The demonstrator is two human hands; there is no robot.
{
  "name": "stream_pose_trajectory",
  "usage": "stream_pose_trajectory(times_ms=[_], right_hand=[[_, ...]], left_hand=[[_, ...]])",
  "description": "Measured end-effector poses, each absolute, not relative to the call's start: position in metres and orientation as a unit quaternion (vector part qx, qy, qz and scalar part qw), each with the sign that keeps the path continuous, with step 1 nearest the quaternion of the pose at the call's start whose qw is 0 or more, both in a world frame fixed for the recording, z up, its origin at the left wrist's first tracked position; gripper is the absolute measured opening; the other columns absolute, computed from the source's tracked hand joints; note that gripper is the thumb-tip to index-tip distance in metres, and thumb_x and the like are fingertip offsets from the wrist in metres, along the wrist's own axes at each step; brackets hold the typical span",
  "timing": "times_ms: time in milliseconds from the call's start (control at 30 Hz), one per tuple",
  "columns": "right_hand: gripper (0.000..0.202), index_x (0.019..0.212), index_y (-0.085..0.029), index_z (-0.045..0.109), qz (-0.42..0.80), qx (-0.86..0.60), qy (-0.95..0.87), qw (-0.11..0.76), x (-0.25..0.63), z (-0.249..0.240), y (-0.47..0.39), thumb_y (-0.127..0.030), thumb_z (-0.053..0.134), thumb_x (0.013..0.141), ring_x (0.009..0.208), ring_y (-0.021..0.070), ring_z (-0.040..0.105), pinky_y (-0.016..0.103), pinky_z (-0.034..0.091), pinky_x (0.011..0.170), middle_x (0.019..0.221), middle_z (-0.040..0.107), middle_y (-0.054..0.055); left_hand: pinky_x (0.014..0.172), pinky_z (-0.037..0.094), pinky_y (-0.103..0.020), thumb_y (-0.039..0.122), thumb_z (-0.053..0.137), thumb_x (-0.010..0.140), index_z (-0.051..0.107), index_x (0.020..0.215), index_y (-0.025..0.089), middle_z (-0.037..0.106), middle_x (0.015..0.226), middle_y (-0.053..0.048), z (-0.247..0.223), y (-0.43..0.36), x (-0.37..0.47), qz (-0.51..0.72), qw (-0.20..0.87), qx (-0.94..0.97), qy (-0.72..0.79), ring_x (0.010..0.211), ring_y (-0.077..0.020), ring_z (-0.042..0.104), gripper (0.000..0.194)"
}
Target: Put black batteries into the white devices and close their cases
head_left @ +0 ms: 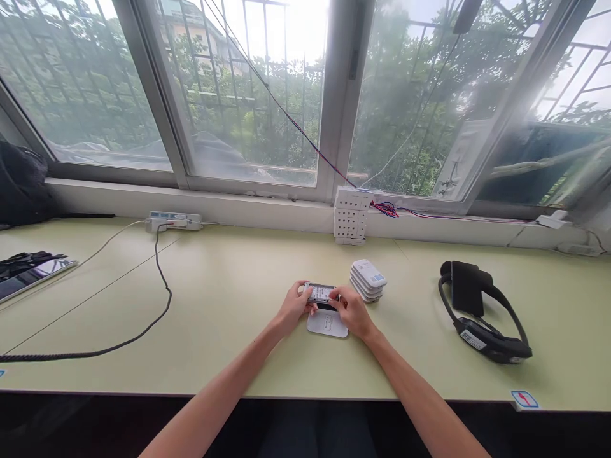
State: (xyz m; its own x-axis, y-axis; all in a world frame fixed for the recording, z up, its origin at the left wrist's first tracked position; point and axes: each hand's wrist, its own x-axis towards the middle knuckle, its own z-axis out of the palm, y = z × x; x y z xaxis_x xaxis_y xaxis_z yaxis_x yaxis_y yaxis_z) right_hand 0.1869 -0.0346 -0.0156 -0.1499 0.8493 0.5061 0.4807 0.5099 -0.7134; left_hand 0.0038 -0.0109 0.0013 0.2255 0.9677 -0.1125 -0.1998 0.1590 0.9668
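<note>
Between my two hands is a small dark-edged device with a printed label [321,292], held just above the table. My left hand [294,304] grips its left end, thumb on top. At the right end, the fingers of my right hand [352,308] are pinched against its edge. Under the device lies a white rounded cover [327,324] with small print, flat on the table. Right beside my right hand stands a stack of several white rounded devices [368,280], the top one bearing a blue-and-white label. What my fingertips cover cannot be seen.
On the pale green table [214,305], a black headset [491,340] with a dark flat piece sits to the right. A white perforated block [351,216] stands by the window. A power strip [175,221] and black cable [162,273] lie left, and a tablet [35,278] far left.
</note>
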Motion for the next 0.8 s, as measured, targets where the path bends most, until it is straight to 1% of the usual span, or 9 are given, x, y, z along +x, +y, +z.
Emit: stream_pose_trajectory(times_ms=[133,267,333,400,533,667,733,800], right_hand=[[0.009,0.087,-0.021,0.062,0.204,-0.466,-0.72,0.471,0.185,-0.0103,-0.0371,-0.027,0.056,0.085,0.058,0.0136,0.05,0.028,0.044,0.061,0.087,0.064,0.003],[0.013,0.091,-0.02,0.062,0.199,-0.478,-0.697,0.496,0.1841,-0.0066,-0.038,-0.03,0.055,0.086,0.054,0.012,0.048,0.027,0.044,0.057,0.092,0.066,0.005],[0.014,0.092,-0.02,0.062,0.198,-0.486,-0.683,0.508,0.1846,-0.0063,-0.0375,-0.031,0.055,0.086,0.051,0.0116,0.047,0.027,0.044,0.055,0.088,0.066,0.004],[0.014,0.092,-0.02,0.062,0.193,-0.493,-0.678,0.51,0.1855,-0.0069,-0.0367,-0.031,0.056,0.085,0.051,0.0123,0.047,0.027,0.043,0.055,0.083,0.066,0.004],[0.009,0.086,-0.021,0.062,0.176,-0.503,-0.686,0.495,0.187,-0.0099,-0.0348,-0.028,0.058,0.083,0.055,0.0145,0.05,0.029,0.044,0.059,0.08,0.067,0.003],[0.009,0.088,-0.02,0.063,0.164,-0.524,-0.692,0.468,0.1875,-0.0118,-0.034,-0.027,0.059,0.083,0.059,0.0153,0.053,0.03,0.045,0.063,0.082,0.067,0.004],[0.011,0.091,-0.02,0.064,0.152,-0.529,-0.702,0.453,0.1876,-0.0121,-0.0339,-0.027,0.062,0.083,0.066,0.0169,0.056,0.031,0.047,0.068,0.087,0.067,0.005],[0.014,0.094,-0.02,0.065,0.143,-0.525,-0.715,0.439,0.1877,-0.0125,-0.034,-0.027,0.064,0.082,0.079,0.0199,0.059,0.034,0.047,0.076,0.093,0.066,0.007]], left_hand=[[0.048,0.047,-0.024,0.028,0.058,0.086,0.044,0.112,0.019,0.057,0.07,0.002,0.0009,-0.0108,0.0037,0.472,0.619,0.46,0.427,0.047,-0.0097,0.057,0.031],[0.045,0.044,-0.023,0.033,0.058,0.085,0.043,0.114,0.018,0.056,0.06,0.005,0.0029,-0.0093,0.0027,0.504,0.595,0.451,0.435,0.042,-0.0096,0.053,0.035],[0.044,0.042,-0.022,0.034,0.057,0.086,0.043,0.113,0.018,0.055,0.058,0.005,0.0044,-0.0083,0.0019,0.526,0.577,0.442,0.441,0.04,-0.0092,0.052,0.035],[0.043,0.042,-0.021,0.032,0.056,0.087,0.042,0.112,0.019,0.057,0.062,0.004,0.0064,-0.0078,0.0013,0.546,0.56,0.428,0.452,0.042,-0.0093,0.053,0.032],[0.041,0.041,-0.021,0.027,0.051,0.089,0.042,0.11,0.02,0.059,0.07,0.002,0.0096,-0.0083,0.0014,0.564,0.551,0.409,0.459,0.044,-0.0088,0.054,0.024],[0.039,0.04,-0.02,0.029,0.048,0.091,0.042,0.108,0.02,0.059,0.071,0.001,0.0098,-0.0086,0.0013,0.573,0.55,0.407,0.451,0.042,-0.0079,0.052,0.02],[0.039,0.039,-0.02,0.032,0.048,0.091,0.043,0.107,0.02,0.059,0.071,0.002,0.0091,-0.0079,0.0011,0.577,0.553,0.405,0.444,0.041,-0.0076,0.051,0.02],[0.038,0.039,-0.02,0.034,0.048,0.092,0.044,0.106,0.021,0.059,0.069,0.002,0.0083,-0.0069,0.0008,0.579,0.557,0.401,0.44,0.04,-0.0077,0.051,0.02]])
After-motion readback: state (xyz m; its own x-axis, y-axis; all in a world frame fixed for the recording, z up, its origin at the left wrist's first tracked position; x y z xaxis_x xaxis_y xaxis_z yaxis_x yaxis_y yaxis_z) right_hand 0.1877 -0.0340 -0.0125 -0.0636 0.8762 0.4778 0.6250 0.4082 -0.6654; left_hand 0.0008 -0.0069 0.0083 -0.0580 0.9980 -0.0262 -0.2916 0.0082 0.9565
